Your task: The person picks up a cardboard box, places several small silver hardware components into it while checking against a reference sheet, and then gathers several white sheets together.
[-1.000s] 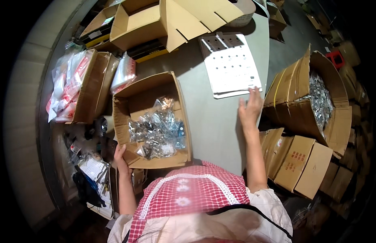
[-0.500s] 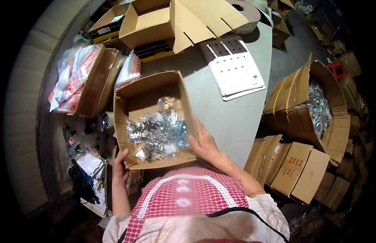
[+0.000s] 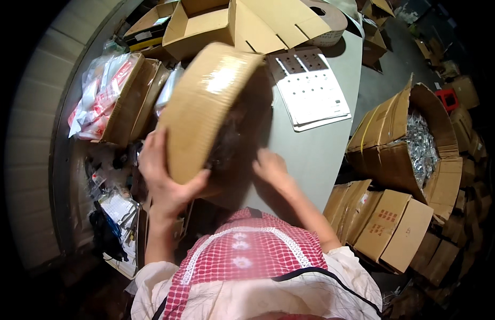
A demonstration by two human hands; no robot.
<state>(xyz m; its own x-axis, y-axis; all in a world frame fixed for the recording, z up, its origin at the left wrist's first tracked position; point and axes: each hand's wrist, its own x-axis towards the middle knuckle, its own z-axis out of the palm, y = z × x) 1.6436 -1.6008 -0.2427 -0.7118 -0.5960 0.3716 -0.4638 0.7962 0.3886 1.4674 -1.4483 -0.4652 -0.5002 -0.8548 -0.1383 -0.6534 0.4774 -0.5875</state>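
Now the left hand (image 3: 170, 186) grips the newly tipped carton (image 3: 207, 101), the right hand's (image 3: 270, 166) grip unclear.

The corrugated box (image 3: 205, 101) at eleven o'clock is tan; the apron (image 3: 269, 258) at six, red-and-white checked, white-flowered; the tabletop (image 3: 309, 157) at three, grey.

Brightly lit on the table (image 3: 306, 157) beyond the right hand (image 3: 271, 168), glaring white off the tilted carton (image 3: 207, 109) above the left hand (image 3: 167, 173), murkily shadowed between both; bent, then black (fisheye-fashion), toward the edges.
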